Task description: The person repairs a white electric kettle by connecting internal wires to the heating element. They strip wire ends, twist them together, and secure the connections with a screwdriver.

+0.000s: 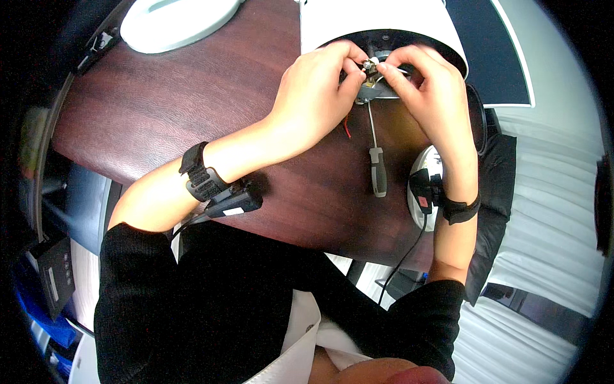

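Observation:
A white cylindrical housing [384, 18] lies on its side at the far end of the table, its dark open end toward me. At that opening, my left hand [320, 89] and my right hand [432, 83] meet with thumb and forefinger pinched on a small silver-and-white part [370, 64]. Its exact kind is too small to tell. Metal fittings behind it are partly hidden by my fingers. Below them lies a screwdriver [378, 173] with a grey handle, its shaft pointing at the opening. A thin red wire [347, 128] hangs beside my left hand.
On the brown table [160, 109], a white oval ring-like piece [173, 29] sits at the far left. A round white piece [417, 176] lies by my right wrist, near the table's right edge. A dark panel with a white border [489, 51] stands at the far right.

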Demonstrator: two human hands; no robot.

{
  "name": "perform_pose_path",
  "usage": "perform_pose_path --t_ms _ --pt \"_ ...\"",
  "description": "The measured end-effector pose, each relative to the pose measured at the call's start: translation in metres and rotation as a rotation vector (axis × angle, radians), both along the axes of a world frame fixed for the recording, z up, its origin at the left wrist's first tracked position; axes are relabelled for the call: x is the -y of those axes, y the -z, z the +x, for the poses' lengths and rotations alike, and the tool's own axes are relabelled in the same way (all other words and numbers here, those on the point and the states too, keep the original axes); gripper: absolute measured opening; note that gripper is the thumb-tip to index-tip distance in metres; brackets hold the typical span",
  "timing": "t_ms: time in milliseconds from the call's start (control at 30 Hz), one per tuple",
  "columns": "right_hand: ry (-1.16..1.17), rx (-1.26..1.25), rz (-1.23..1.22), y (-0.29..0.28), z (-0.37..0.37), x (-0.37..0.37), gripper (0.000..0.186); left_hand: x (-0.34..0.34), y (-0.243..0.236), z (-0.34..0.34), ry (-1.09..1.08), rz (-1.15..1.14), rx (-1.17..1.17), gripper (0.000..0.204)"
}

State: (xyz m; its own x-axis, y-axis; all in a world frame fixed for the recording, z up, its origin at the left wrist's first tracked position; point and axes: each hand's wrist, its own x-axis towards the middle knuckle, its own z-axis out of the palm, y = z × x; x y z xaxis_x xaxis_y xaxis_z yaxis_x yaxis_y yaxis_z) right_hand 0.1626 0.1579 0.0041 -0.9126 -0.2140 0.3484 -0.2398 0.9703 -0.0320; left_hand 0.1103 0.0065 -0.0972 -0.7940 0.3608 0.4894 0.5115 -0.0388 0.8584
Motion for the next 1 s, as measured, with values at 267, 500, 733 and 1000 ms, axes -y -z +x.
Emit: perform_pose_path --t_ms 267,500,733,1000 --pt "-0.078 -0.059 0.167 -0.003 -0.001 0.005 0.013 0.005 -0.006 0.002 0.039 -0.024 0.05 0.019" --pt "-0.158 -0.072 0.099 0.006 -0.004 -0.002 0.012 0.011 -0.001 0.003 0.016 0.078 0.136 0.02" --pt "-0.132 -0.005 0.006 0.005 -0.003 0.007 0.012 0.015 -0.001 0.003 0.018 0.063 0.102 0.019" --pt "-0.097 0.047 -0.079 0.0 -0.003 0.008 0.008 0.019 -0.009 0.003 0.054 0.08 0.093 0.016"
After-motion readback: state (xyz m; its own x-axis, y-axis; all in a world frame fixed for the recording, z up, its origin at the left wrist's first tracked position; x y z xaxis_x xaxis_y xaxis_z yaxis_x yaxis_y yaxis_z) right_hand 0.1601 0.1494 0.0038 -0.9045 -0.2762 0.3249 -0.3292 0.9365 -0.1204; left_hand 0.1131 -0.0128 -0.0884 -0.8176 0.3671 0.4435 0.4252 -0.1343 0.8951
